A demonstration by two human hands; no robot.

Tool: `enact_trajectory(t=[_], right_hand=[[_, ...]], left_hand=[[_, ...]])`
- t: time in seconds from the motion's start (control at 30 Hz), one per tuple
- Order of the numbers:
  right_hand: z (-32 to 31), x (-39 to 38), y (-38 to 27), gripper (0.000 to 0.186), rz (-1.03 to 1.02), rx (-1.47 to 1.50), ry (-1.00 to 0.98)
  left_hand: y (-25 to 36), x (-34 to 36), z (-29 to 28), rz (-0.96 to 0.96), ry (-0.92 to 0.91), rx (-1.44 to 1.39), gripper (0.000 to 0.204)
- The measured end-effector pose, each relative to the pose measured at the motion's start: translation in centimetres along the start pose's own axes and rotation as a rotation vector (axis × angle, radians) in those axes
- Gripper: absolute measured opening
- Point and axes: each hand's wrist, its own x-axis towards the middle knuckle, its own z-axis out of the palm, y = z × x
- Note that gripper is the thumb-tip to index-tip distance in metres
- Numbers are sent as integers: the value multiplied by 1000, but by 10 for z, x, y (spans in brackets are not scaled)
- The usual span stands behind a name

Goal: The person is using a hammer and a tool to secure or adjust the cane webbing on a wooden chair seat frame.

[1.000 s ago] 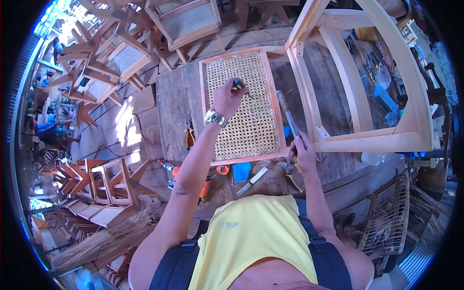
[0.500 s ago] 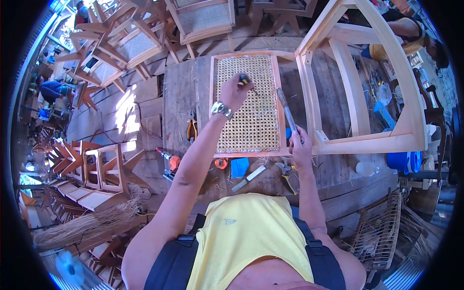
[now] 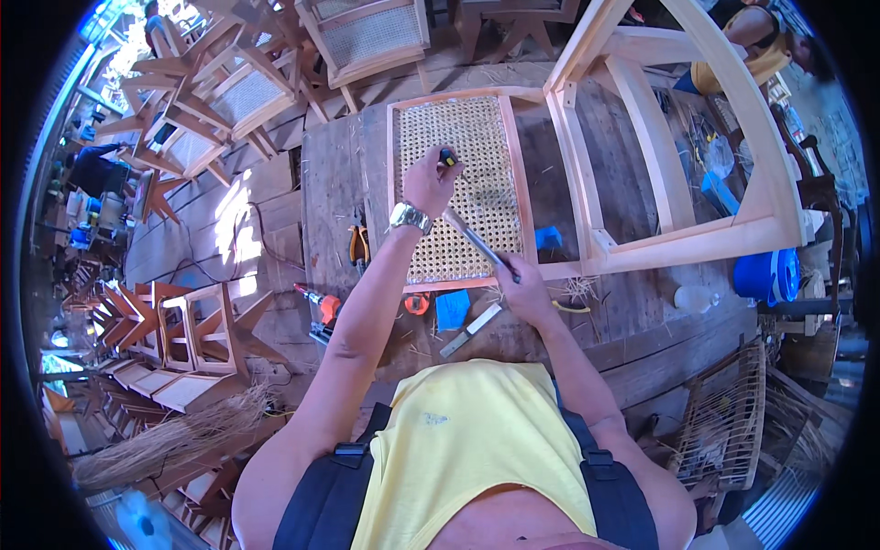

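My left hand (image 3: 427, 186) is closed around a black-and-yellow tool handle (image 3: 447, 157), its lower end hidden by the fingers. It rests over the woven cane panel (image 3: 440, 124), set in a pale wooden frame (image 3: 515, 174). In my right hand (image 3: 529, 291) is a long slim greyish bar-like tool (image 3: 472, 240), slanting up and left across the cane. The bar's far end lies beside my left wrist; whether they touch I cannot tell. An upright wooden chair frame (image 3: 674, 165) adjoins the panel on the right.
Orange-handled pliers (image 3: 359, 246) lie left of the panel. Along its near edge are an orange tape measure (image 3: 417, 303), a blue square piece (image 3: 452, 311) and a flat blade (image 3: 472, 332). A blue container (image 3: 779, 277) stands right. Chairs (image 3: 362, 41) crowd the back; another person (image 3: 747, 50) is far right.
My right hand has moved left with the bar, swinging it from beside the panel to across the cane. My left hand has shifted slightly left, keeping its hold on the handle.
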Motion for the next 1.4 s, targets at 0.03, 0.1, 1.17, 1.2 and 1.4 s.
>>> enact_trajectory(t=[0.03, 0.1, 1.17, 1.2, 1.4], right_hand=[[5, 7, 1, 29, 5, 29, -26], [9, 18, 2, 30, 10, 62, -49], [-9, 3, -4, 31, -19, -106, -98], [-8, 5, 0, 31, -24, -107, -97], [-21, -8, 26, 30, 16, 5, 149]], left_hand=[[0, 3, 1, 1, -11, -10, 25], [1, 5, 4, 28, -25, -45, 26], [2, -29, 4, 58, -80, -16, 21], [-2, -29, 7, 70, -100, -4, 21], [13, -24, -8, 37, 22, -123, 20]])
